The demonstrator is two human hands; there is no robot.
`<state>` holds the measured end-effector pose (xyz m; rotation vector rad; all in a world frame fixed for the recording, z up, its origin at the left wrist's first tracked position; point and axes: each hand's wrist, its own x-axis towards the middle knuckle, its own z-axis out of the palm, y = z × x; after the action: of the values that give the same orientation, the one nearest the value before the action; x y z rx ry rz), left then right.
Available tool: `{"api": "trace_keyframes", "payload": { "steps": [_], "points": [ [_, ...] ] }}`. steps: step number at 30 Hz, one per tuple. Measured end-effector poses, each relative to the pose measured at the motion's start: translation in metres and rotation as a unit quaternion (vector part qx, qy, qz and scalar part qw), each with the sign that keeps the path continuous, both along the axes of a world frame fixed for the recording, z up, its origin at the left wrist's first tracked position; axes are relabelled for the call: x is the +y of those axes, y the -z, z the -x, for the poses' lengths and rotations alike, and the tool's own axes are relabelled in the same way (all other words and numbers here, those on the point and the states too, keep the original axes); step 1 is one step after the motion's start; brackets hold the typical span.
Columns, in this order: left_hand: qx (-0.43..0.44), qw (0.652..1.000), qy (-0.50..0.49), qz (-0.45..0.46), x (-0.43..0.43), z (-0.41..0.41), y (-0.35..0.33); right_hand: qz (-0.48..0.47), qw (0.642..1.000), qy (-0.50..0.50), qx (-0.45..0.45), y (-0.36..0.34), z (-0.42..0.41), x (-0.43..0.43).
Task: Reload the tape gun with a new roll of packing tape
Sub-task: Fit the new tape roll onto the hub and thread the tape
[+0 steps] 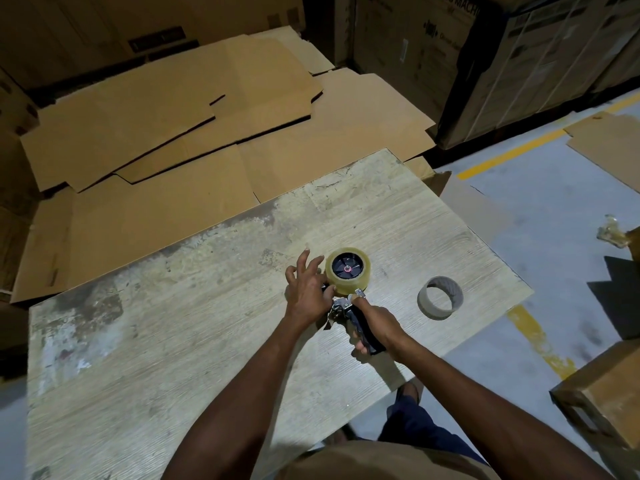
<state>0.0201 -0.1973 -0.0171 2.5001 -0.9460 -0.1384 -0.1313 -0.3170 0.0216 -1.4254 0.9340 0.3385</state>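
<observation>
A person wearing a tan-brown fabric shirt (388, 460), dark navy blue trousers (412, 427) and an open sandal (410, 389); bare forearms (242, 393).

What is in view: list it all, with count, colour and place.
tape gun: one, black and metal, over the table
tape roll: one, clear yellowish, on the gun's hub
empty core: one, grey-brown, on the table right of the gun
table: one, pale worn wood
flattened cartons: several, brown, beyond the table
floor markings: two, yellow, floor at right
left hand: one, thumb touching the roll, fingers spread
right hand: one, gripping the gun's handle
</observation>
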Motion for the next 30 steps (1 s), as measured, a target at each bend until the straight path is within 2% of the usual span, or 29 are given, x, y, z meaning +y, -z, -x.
{"api": "trace_keyframes", "payload": {
  "steps": [3,10,16,24,30],
  "points": [
    [-0.018,1.0,-0.02,0.01,0.001,0.004,0.002,-0.002,1.0,0.003,-0.003,0.003,-0.001,0.0],
    [-0.051,0.996,0.003,-0.072,-0.002,0.004,0.0,-0.024,1.0,0.006,-0.002,0.009,0.001,-0.007],
    [-0.055,0.998,0.021,0.009,-0.001,0.002,0.009,-0.018,1.0,0.007,0.017,0.014,0.001,-0.01],
    [-0.042,0.997,-0.001,0.059,-0.003,0.004,0.016,-0.021,0.999,0.004,0.031,0.017,-0.001,-0.012],
    [-0.022,0.996,0.0,0.084,-0.002,0.004,0.016,-0.079,0.996,-0.012,0.037,0.013,-0.005,-0.018]
  ]
}}
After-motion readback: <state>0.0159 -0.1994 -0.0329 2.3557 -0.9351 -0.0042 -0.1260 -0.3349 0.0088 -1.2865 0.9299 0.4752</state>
